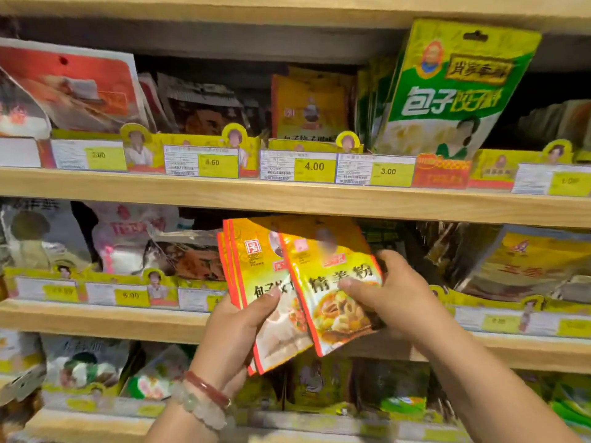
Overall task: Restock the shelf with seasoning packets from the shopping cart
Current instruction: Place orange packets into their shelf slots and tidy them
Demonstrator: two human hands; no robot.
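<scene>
Left hand [236, 330] pinches a fanned stack of yellow seasoning packets [256, 282]; right hand [393, 292] grips the front packet [335, 298], centre frame. Matching stock [308, 107] sits at 12 o'clock. Risk: the loose fan slips, or the packets get misfiled.

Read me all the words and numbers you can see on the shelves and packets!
"4.60": yellow price tag, upper shelf.
"4.00": yellow price tag beside it.
"3.00": next yellow price tag.
"包子": big green-and-yellow packet.
"5.00": lower shelf tag, blurry.
Other tags, barcodes and the hand-held yellow packets: too blurred.
</scene>
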